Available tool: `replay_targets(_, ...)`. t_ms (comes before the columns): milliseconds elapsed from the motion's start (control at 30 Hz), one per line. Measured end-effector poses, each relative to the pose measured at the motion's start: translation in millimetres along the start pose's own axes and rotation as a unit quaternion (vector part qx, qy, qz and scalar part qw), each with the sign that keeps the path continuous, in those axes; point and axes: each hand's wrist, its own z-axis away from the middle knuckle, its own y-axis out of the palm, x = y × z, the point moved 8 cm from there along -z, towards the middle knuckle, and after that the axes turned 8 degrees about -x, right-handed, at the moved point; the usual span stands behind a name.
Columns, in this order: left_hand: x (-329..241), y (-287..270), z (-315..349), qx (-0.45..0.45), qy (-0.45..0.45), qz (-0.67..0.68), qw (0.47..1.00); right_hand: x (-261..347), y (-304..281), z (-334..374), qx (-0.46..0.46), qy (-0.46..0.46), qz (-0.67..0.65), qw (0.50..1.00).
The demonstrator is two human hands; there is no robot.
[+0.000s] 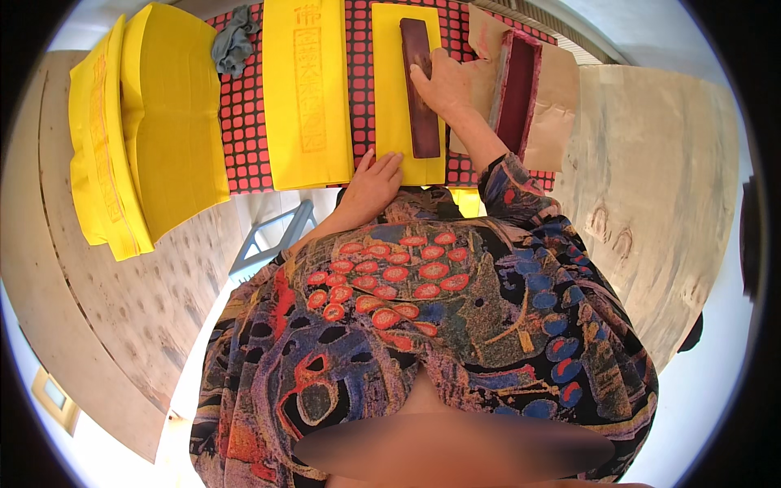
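Observation:
A long dark reddish-brown stamp block (420,122) lies lengthwise on a narrow stack of yellow paper (389,98). My right hand (446,88) is closed on the block's right edge, the thumb reaching over its top; the other fingers are partly hidden. My left hand (374,185) lies flat at the near left corner of the same stack, fingers stretched out and holding nothing. Left of it is another yellow stack (307,167) with a column of red stamped characters. To the right, a long ink tray (533,81) with red-smeared rims sits on brown paper (561,106).
A red-and-black checked cloth (244,130) covers the work surface. Folded yellow sheets (175,106) are piled at the far left, beside a crumpled grey rag (234,45). Wooden boards (651,163) flank both sides. A light blue plastic stool (272,236) stands below the near edge.

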Motion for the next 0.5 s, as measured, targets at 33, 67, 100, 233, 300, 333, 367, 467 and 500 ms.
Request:
replay_targets(33, 0.3, 0.4, 0.1, 0.0, 0.0, -0.008, 1.0, 0.9, -1.5, -0.2, -0.012, -0.009, 0.003, 1.0)
replay_targets(67, 0.3, 1.4, -0.2, 0.0, 0.001, -0.013, 1.0, 1.1, -2.9, 0.5, -0.023, -0.016, 0.007, 1.0)
replay_targets(100, 1.3, 4.9, 0.2, 0.018, -0.003, -0.02, 1.0, 1.8, -3.1, 1.1, -0.031, -0.023, 0.011, 0.999)
replay_targets(233, -1.0, 3.0, 0.2, -0.006, 0.01, -0.015, 1.0, 8.2, -8.0, 4.3, -0.094, -0.088, 0.005, 0.992)
replay_targets(300, -4.4, -1.9, 0.1, -0.028, 0.03, 0.01, 0.999, 5.7, -6.0, 3.5, -0.096, -0.084, 0.008, 0.992)
replay_targets(333, -6.7, -5.5, -0.3, -0.044, 0.039, 0.027, 0.998, 5.1, -5.7, 3.5, -0.097, -0.087, 0.01, 0.991)
replay_targets(367, -8.3, -7.5, 0.0, -0.043, 0.047, 0.049, 0.997, 3.8, -4.7, 3.4, -0.091, -0.084, 0.009, 0.992)
replay_targets(467, -12.0, -13.8, -0.4, -0.044, 0.067, 0.106, 0.991, 0.7, -0.8, 2.5, -0.075, -0.075, 0.018, 0.994)
replay_targets(500, -12.6, -15.3, -0.9, -0.046, 0.072, 0.118, 0.989, -0.2, 0.8, 2.1, -0.07, -0.072, 0.025, 0.995)
